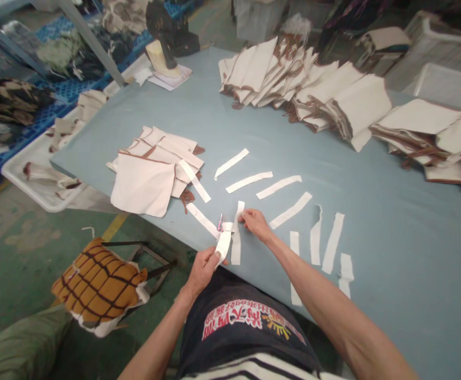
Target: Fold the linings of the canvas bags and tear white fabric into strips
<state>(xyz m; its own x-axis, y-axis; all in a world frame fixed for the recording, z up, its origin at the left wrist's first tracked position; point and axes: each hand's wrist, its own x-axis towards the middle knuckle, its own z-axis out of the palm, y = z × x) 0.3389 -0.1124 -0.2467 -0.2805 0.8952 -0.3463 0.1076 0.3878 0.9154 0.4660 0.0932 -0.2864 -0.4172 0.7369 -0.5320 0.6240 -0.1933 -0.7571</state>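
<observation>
My left hand (205,268) grips a white strip (224,244) at the table's front edge. My right hand (254,224) pinches the upper end of another white strip (240,209), just to the right of it. A small pinkish tool (220,221), its kind unclear, shows by the left strip. Several more white strips (249,182) lie spread in an arc on the blue-grey table (167,105). To the left rests a pile of cream fabric pieces (143,182) with brown edging, one strip lying across its right side.
Stacks of cream fabric pieces (305,84) line the far side of the table. A yellow cone-shaped object (161,57) stands at the far left corner. A stool with an orange checked cushion (97,282) and a white tub (44,195) are at the left. Someone's green-trousered leg (24,345) shows lower left.
</observation>
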